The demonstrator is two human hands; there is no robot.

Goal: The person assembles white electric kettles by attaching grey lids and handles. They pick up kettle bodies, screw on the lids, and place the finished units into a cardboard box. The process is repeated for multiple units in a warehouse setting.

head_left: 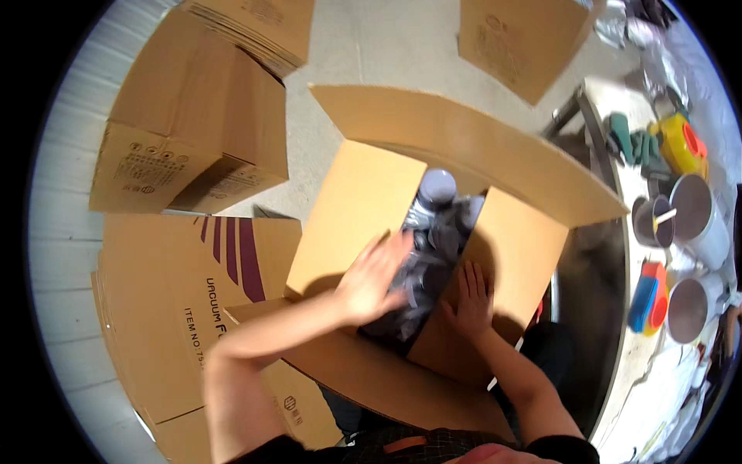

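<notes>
A large cardboard box point(444, 124) stands in front of me. Its left flap point(359, 193) and right flap point(525, 240) lie folded inward, while the far and near flaps stick up and outward. Through the gap between the flaps show several dark items in clear plastic point(433, 251) and a round greyish-lavender top point(438, 186). My left hand point(375, 278), slightly blurred, is spread over the left flap's inner edge, its fingertips above the gap. Whether it touches the flap I cannot tell. My right hand point(471, 301) lies flat on the right flap, fingers stretched out.
Closed cartons point(197, 100) and flattened cardboard point(166, 309) occupy the left side. Another carton point(525, 46) stands at the far right on the floor. Along the right edge, a worktable point(626, 309) bears grey buckets point(692, 309), a small pot point(654, 220) and red-and-yellow tape dispensers point(680, 147).
</notes>
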